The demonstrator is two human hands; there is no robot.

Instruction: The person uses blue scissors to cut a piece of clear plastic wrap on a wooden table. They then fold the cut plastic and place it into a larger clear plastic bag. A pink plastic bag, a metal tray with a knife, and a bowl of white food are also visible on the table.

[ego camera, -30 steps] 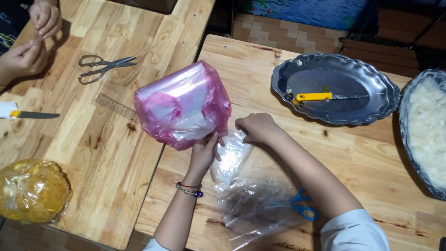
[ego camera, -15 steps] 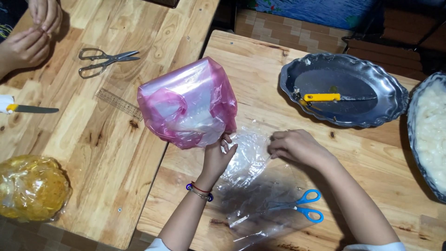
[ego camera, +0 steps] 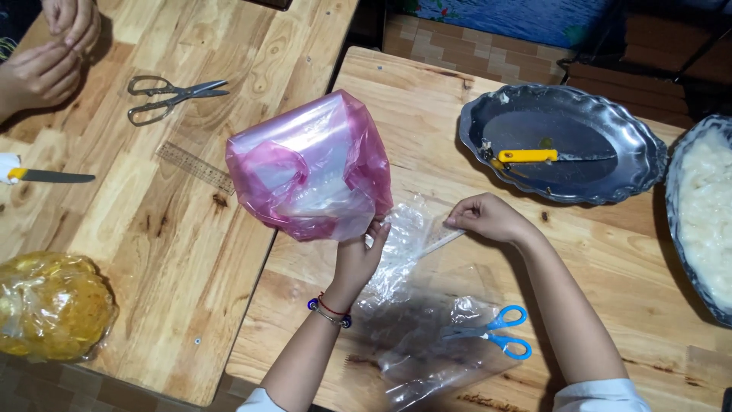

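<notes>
The right edge cuts off a metal basin [ego camera: 705, 221] of pale mash; the yellow-filled clear bag [ego camera: 49, 305] runs off the left edge. The oval metal tray [ego camera: 633, 164] holds a yellow-handled knife [ego camera: 545, 156]. Left hand [ego camera: 358, 255] grasps the puffed pink plastic bag [ego camera: 305, 168] from below, at table centre, mouth hidden. Right hand [ego camera: 488, 217] pinches a clear plastic bag [ego camera: 415, 233], stretched left to right. Blue-handled scissors [ego camera: 492, 336] lie near.

bare forearms, white short sleeves [ego camera: 602, 394], and a red-and-blue beaded bracelet [ego camera: 329, 312] on the left wrist.
</notes>
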